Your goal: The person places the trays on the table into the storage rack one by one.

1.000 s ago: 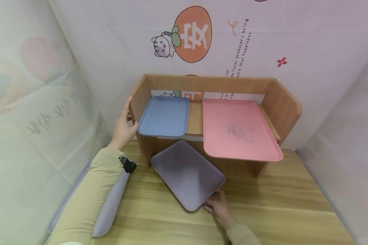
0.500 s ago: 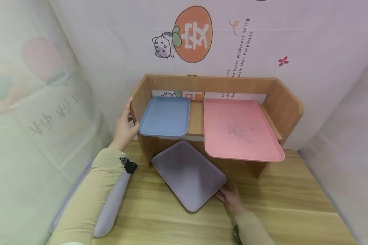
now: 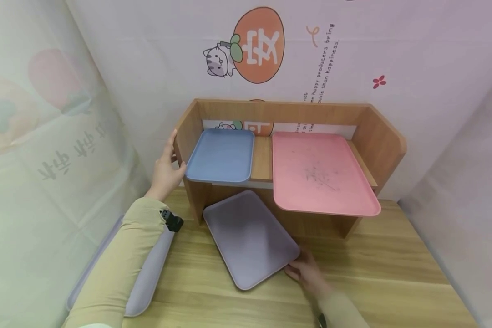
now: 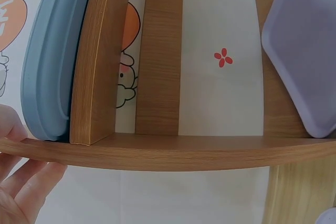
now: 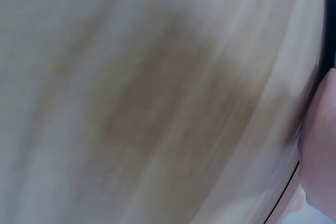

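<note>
My left hand (image 3: 166, 173) grips the left side panel of a wooden desktop shelf (image 3: 262, 159), thumb on the inner side and fingers outside, as the left wrist view also shows. A greyish-purple rectangular tray (image 3: 251, 239) sits askew at the lower compartment's opening, sticking out over the table. Its left corner meets the side panel in the left wrist view. At the tray's right corner, my right hand (image 3: 309, 273) holds the edge, with some fingers hidden under it. The right wrist view is mostly blurred wood grain, with part of the hand (image 5: 319, 150) at its right edge.
On the upper board lie a blue tray (image 3: 221, 156) at left and a larger pink tray (image 3: 321, 177) at right, overhanging the front. Another light purple tray (image 3: 149, 273) lies on the wooden table (image 3: 393, 273), partly under my left forearm. Printed cloth (image 3: 147, 54) surrounds the table.
The purple tray has turned clockwise, its front corner swinging left and nearer. My right hand has shifted right along its edge to the corner. My left hand keeps its place on the panel.
</note>
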{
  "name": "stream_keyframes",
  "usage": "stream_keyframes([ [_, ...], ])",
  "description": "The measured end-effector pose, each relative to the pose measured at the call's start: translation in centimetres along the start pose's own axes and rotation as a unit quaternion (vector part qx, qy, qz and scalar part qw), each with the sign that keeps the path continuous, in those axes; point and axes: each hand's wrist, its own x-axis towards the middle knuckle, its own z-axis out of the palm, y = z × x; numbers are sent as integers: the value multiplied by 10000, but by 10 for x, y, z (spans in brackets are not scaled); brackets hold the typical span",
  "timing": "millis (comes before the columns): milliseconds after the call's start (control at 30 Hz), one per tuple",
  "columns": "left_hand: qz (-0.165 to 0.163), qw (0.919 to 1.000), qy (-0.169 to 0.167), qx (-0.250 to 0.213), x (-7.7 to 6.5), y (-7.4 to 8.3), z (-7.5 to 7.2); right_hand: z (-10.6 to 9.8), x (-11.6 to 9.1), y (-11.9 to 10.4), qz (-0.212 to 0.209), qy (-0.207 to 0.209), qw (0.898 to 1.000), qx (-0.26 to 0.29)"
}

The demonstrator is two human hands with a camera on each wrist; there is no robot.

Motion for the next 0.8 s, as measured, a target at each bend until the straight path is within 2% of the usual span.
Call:
stream_keyframes([
  [100, -27, 10000, -26, 13, 0, 0, 0, 0, -10, -3, 272, -241, 9991, 195],
  [233, -64, 10000, -36, 6, 0, -1, 0, -2, -20, -7, 542, -835, 9939, 474],
  [367, -48, 10000, -22, -17, 0, -1, 0, -3, -23, -10, 914, -1472, 9819, 765],
  [500, -20, 10000, 9, 9, 0, -1, 1, -1, -22, -11, 1118, -1931, 9700, 966],
  [633, -20, 10000, 7, 4, 0, -2, 2, 2, -20, -10, 1174, -2130, 9633, 1133],
  [800, -41, 10000, -21, 1, 0, -1, 1, 6, -17, -7, 1152, -2163, 9614, 1247],
])
